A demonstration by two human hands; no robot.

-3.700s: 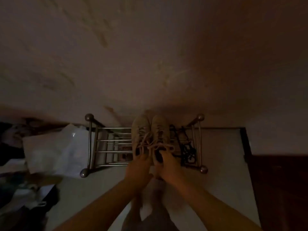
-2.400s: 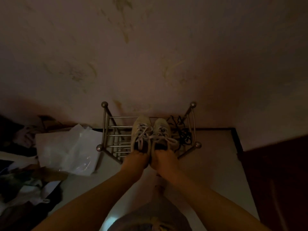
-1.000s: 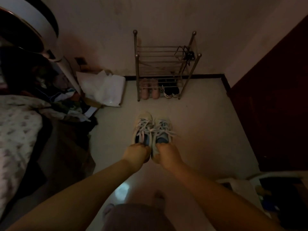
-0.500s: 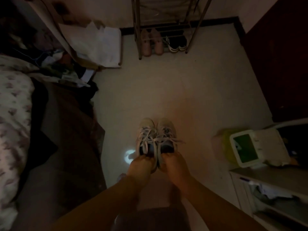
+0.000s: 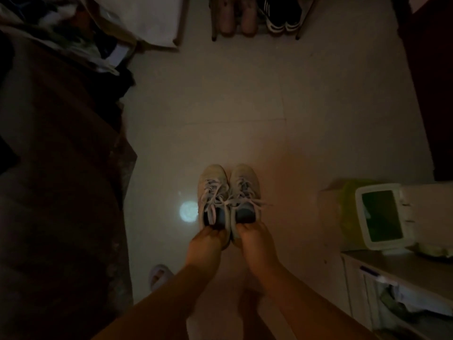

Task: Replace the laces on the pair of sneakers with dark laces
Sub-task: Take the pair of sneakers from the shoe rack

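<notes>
In the dim room I hold a pair of pale sneakers side by side above the floor, toes pointing away from me. My left hand [image 5: 206, 244] grips the heel of the left sneaker [image 5: 212, 190]. My right hand [image 5: 255, 241] grips the heel of the right sneaker [image 5: 245, 185]. Both shoes carry light laces [image 5: 228, 200], loosely tied, with ends sticking out to the right. The dark laces are out of view.
A metal shoe rack [image 5: 255, 20] with pink and black shoes stands at the top by the wall. A dark bed [image 5: 56, 180] fills the left. A low cabinet [image 5: 397, 280] with a white-framed mirror [image 5: 382, 214] is right. A slipper [image 5: 158, 276] lies near my left arm.
I have carried the sneakers away from the shoe rack, back across the floor. The rack has slid to the top edge and the cabinet has come in at the right.
</notes>
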